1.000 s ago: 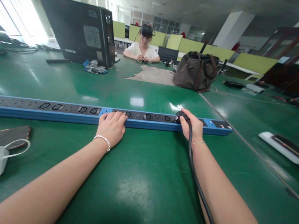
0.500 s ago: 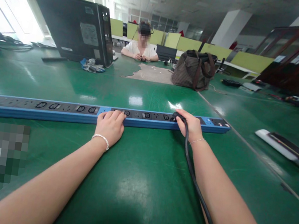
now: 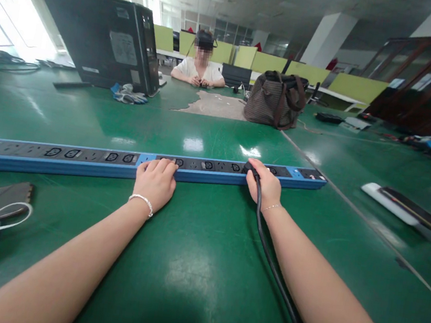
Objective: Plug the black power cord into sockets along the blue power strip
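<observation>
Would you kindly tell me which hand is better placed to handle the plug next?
Right, I would say: the right hand grips the plug at the power strip, with the cord trailing from it. The left hand rests farther along the power strip, away from the plug, so it seems better suited to steadying.

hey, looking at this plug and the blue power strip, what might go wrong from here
The right hand covers part of the black plug, so a crooked fit could go unnoticed. The black cable trails down beside the right forearm, so a snag might tug the plug askew. The left hand rests on the blue power strip, which could slide if pushed hard.
</observation>
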